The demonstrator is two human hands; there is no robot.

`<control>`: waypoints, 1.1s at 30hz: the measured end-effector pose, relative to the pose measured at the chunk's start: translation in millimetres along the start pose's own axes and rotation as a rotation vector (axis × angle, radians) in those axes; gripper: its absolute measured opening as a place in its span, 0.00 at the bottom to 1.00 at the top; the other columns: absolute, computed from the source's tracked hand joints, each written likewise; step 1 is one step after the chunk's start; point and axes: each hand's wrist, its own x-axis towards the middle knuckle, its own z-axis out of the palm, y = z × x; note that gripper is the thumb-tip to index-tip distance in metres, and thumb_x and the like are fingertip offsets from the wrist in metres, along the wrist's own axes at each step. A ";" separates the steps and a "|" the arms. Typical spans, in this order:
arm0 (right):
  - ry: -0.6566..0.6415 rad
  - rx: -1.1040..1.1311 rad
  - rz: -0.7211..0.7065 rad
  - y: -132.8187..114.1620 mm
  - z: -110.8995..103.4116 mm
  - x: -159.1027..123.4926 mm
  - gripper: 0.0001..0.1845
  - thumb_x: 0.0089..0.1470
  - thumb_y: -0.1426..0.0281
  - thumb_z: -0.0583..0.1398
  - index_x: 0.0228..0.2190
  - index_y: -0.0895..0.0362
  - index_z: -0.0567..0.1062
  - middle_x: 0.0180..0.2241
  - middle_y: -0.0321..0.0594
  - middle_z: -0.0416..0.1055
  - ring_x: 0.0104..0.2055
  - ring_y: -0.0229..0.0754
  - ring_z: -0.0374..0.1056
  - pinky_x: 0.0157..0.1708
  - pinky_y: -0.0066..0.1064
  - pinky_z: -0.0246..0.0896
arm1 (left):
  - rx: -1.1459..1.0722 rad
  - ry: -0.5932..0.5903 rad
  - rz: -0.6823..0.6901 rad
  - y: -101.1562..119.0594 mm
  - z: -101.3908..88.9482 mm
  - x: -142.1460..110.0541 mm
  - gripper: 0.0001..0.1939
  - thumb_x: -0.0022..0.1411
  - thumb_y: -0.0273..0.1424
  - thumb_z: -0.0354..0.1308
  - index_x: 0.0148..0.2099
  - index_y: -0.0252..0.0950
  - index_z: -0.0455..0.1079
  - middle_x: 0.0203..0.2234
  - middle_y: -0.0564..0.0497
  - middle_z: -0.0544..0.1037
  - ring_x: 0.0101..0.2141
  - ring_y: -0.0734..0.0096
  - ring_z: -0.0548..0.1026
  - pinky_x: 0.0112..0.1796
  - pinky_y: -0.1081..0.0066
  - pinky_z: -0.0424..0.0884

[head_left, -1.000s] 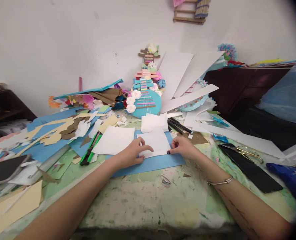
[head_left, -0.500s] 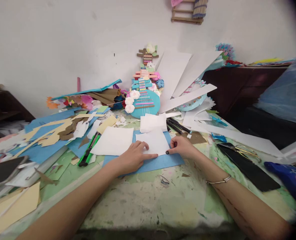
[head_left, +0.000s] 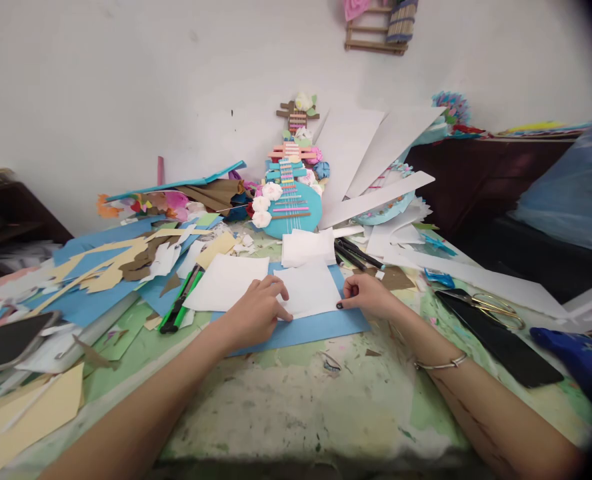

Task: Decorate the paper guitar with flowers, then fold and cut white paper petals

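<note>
The left hand point(head_left: 260, 310) rests over the near left part of a white sheet point(head_left: 312, 288), its fingers bent and a little apart; one tip touches down by the sheet's near edge. The right hand point(head_left: 370, 297) is at the sheet's near right corner with thumb and forefinger curled close together; whether they pinch the paper I cannot tell. A bracelet point(head_left: 441, 362) circles the right wrist.

The white sheet lies flat on a larger blue sheet point(head_left: 321, 329), which shows along the near side and at the right. Just left is another white piece point(head_left: 231, 281), partly over the blue, and behind, a small paper stack point(head_left: 308, 247) overlaps the far edge. A green and black cutter point(head_left: 181, 301) lies left of these, beside a spread of scraps point(head_left: 111, 260). Dark pens point(head_left: 359, 255) lie right of the stack.

Farther right on the stained table point(head_left: 326, 407), gold-handled scissors point(head_left: 499, 312) rest across the far end of a flat black thing point(head_left: 509, 353). At the back, a turquoise guitar point(head_left: 303, 212) with white flowers point(head_left: 262, 203) leans upright near the wall point(head_left: 141, 80).
</note>
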 end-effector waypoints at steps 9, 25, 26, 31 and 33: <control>0.127 -0.129 -0.094 -10.6 3.6 -7.7 0.07 0.37 0.73 0.66 0.20 0.59 0.72 0.23 0.33 0.65 0.27 0.35 0.60 0.27 0.26 0.51 | -0.065 0.192 0.111 8.5 9.6 3.6 0.13 0.56 0.22 0.52 0.36 0.39 0.76 0.39 0.46 0.73 0.42 0.63 0.66 0.41 0.63 0.62; 0.397 -0.874 -0.663 -53.3 81.5 -75.8 0.17 0.52 0.79 0.54 0.43 0.69 0.73 0.45 0.53 0.72 0.49 0.50 0.66 0.45 0.38 0.62 | 0.487 0.125 0.046 58.2 44.6 -8.7 0.14 0.58 0.22 0.48 0.43 0.27 0.72 0.38 0.39 0.73 0.40 0.58 0.69 0.37 0.62 0.65; 0.409 -0.885 -0.637 -52.5 84.9 -77.4 0.18 0.52 0.79 0.53 0.44 0.69 0.73 0.46 0.52 0.72 0.49 0.50 0.66 0.45 0.38 0.62 | 0.507 0.145 0.017 61.2 49.1 -10.5 0.16 0.58 0.22 0.48 0.46 0.26 0.71 0.41 0.38 0.73 0.42 0.57 0.69 0.39 0.62 0.66; 0.425 -0.931 -0.525 -51.1 89.4 -80.1 0.19 0.52 0.78 0.52 0.45 0.67 0.73 0.46 0.53 0.72 0.50 0.52 0.66 0.48 0.42 0.62 | 0.541 0.218 -0.033 67.4 59.7 -16.4 0.20 0.58 0.23 0.47 0.52 0.25 0.68 0.46 0.36 0.73 0.48 0.52 0.69 0.47 0.57 0.64; 0.405 -0.944 -0.497 -52.6 89.1 -81.3 0.20 0.52 0.79 0.51 0.45 0.67 0.73 0.46 0.54 0.72 0.51 0.53 0.66 0.51 0.46 0.59 | 0.548 0.212 -0.037 69.0 60.5 -16.8 0.22 0.57 0.24 0.47 0.54 0.25 0.67 0.46 0.35 0.73 0.48 0.50 0.69 0.46 0.56 0.65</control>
